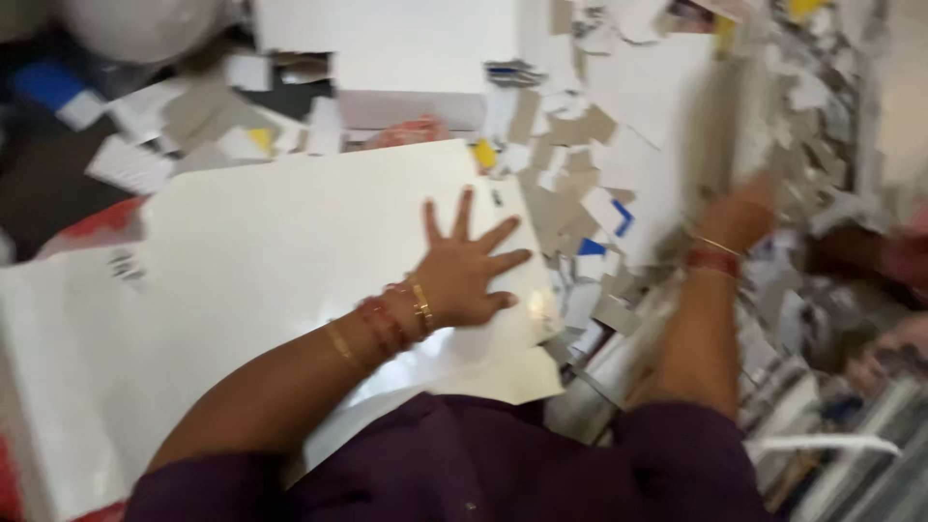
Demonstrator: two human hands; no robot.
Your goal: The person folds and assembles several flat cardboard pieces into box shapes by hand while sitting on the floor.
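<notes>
Scraps of grey and white card [570, 130] are littering the floor all around. Her left hand [467, 274] is pressing flat, fingers splayed, on a large glossy white sheet [271, 280] lying before her. It looks light, bendy and slippery, best gripped at an edge. Her right hand [749, 215] is blurring among cuttings; its grip cannot be told.

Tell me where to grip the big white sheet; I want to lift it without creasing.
Grip the white sheet at its near right corner, coming from the right: that corner overhangs the pile, so fingers can slip under. The left hand presses flat just above it.
</notes>
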